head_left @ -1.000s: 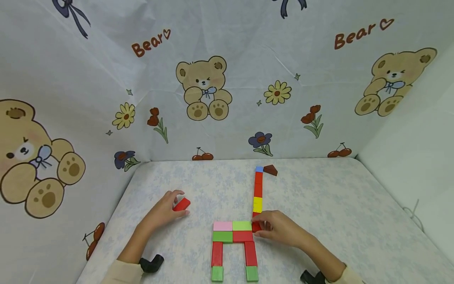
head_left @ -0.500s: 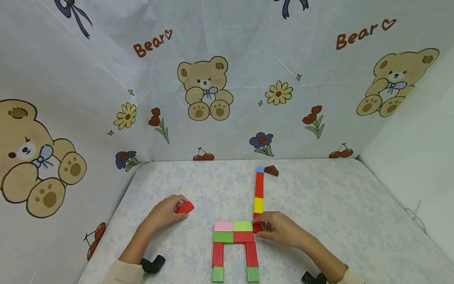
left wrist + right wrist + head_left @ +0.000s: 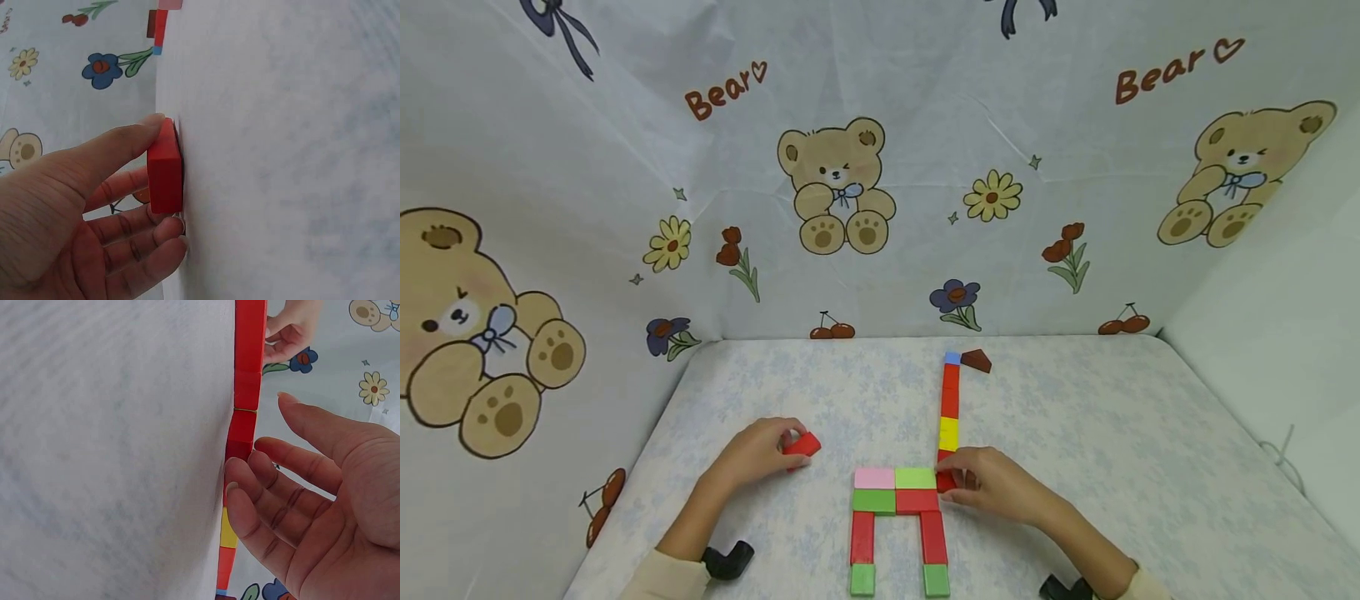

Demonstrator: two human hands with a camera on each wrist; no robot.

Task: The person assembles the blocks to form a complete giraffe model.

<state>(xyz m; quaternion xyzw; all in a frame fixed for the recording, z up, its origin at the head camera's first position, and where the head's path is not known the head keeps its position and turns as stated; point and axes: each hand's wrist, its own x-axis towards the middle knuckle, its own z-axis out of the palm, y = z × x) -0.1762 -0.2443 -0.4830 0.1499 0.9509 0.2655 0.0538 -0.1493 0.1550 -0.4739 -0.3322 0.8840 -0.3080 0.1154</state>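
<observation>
My left hand [image 3: 756, 454] pinches a red block [image 3: 805, 445] between thumb and fingers, left of the block figure. In the left wrist view the thumb presses one end of this red block [image 3: 165, 178], low over or on the table. My right hand [image 3: 996, 485] rests beside the lower red block [image 3: 946, 482] of the upright column. Its fingertips [image 3: 234, 467] touch or nearly touch the column's side, and its thumb stands apart. To its left lie a pink block [image 3: 874, 477], a lime block [image 3: 915, 477], a green block [image 3: 874, 500] and a red block [image 3: 917, 500].
Two red legs [image 3: 862, 537] with green feet [image 3: 862, 579] extend toward me. The column runs away through a yellow piece [image 3: 949, 433] and red pieces [image 3: 951, 392] to a blue piece [image 3: 952, 358]. A brown block [image 3: 977, 360] adjoins it. A patterned curtain [image 3: 910, 150] stands behind.
My left hand has closed its fingers onto the red block and shifted it right and slightly nearer, toward the figure. The right hand has stayed at the column.
</observation>
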